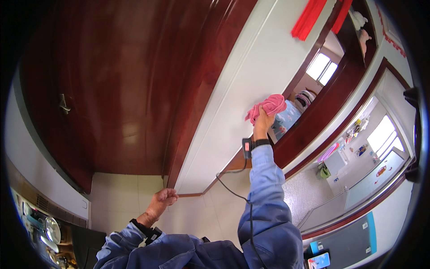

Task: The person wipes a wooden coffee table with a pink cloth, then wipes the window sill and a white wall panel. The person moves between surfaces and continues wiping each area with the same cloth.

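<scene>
A crumpled pink cloth (270, 105) is bunched in my right hand (263, 121), raised at arm's length. Cloth and hand are over the white wall (231, 101), close to its edge by a dark red door frame (322, 97). A black strap with a small box (247, 148) sits at my right wrist, and a cable (235, 191) hangs from it along the sleeve. Lower down, my left hand (163, 201) is held in front of my body with its fingers curled in and nothing visible in them. Its wrist also bears a black strap.
A dark red door (124, 84) with a metal handle (63, 104) fills the left side. Red tassels (309, 20) hang on the wall above. Doorways to the right show folded bedding (304, 99) and a tiled room (307, 198). Kitchenware, including a pot lid (52, 230), stands lower left.
</scene>
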Action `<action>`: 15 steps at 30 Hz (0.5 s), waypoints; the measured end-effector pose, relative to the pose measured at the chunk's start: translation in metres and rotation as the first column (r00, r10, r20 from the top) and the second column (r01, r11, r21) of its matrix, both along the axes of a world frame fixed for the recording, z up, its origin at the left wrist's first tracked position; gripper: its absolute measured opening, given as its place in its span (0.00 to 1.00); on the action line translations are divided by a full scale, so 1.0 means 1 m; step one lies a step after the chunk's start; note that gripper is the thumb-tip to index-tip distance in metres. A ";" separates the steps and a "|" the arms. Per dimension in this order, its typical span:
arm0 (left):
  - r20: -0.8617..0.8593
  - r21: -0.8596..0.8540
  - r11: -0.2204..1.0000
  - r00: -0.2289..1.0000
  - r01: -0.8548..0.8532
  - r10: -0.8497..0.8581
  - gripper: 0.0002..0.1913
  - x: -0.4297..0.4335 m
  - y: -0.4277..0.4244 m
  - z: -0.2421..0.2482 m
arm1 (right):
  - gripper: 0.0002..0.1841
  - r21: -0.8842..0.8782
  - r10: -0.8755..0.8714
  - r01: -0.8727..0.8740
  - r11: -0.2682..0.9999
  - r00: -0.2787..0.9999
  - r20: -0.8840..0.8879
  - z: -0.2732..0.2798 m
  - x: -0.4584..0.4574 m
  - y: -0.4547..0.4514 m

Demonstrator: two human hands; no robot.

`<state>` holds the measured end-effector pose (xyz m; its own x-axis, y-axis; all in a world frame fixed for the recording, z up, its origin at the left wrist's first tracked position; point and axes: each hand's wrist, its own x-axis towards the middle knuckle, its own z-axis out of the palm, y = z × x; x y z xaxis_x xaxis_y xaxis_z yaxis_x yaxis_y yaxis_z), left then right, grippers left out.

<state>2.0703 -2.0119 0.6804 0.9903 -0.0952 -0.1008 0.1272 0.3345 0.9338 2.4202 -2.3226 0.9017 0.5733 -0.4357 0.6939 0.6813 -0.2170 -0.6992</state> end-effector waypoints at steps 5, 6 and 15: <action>-0.073 -0.061 0.995 0.995 -0.076 0.071 0.13 0.027 0.034 -0.014 | 0.32 -0.089 -0.542 0.551 0.830 0.834 0.105 0.022 0.052 0.091; -0.064 -0.066 0.995 0.995 -0.079 0.075 0.13 0.032 0.038 -0.015 | 0.31 -0.153 -0.549 0.583 0.798 0.808 0.215 0.030 0.045 0.107; 0.001 0.003 0.988 0.988 -0.155 0.155 0.10 0.071 0.031 -0.014 | 0.30 -0.436 -0.010 0.694 0.573 0.538 0.843 0.253 0.050 0.133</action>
